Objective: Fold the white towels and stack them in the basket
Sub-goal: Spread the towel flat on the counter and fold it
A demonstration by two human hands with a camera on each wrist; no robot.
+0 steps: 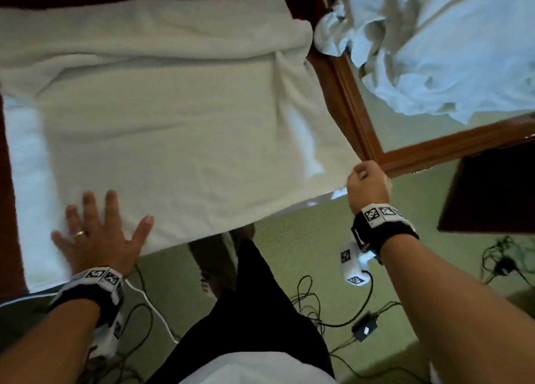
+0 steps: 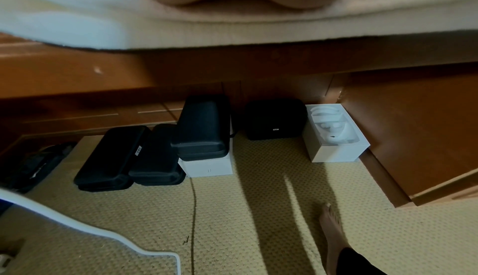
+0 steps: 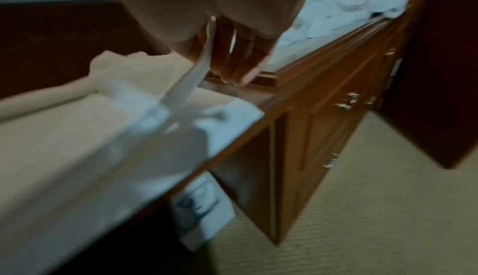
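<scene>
Head view shows our large white terry towel [image 1: 173,117] spread flat across the dark wooden bench [image 1: 351,105], covering most of its top. The cloth looks soft and nubbly, cream in the shade and bluish where light falls on it. A rolled fold runs along its far edge, a diagonal crease sits near its right side, and a second layer shows beneath at the left and along the near edge.

Our left hand [image 1: 98,236] lies flat on the near left part of the towel, fingers straight and spread, pressing the cloth down. Our right hand [image 1: 367,185] is at the near right corner, its grip clenched around the towel's edge, lifting that corner slightly off the bench; the right wrist view shows a strip of cloth pinched between thumb and fingers [image 3: 240,54], though blurred.

To the far right, a rumpled heap of white towels [image 1: 434,41] lies on an adjoining surface framed in wood.

Below, black cables [image 1: 333,311] trail over green carpet [image 1: 304,238].
</scene>
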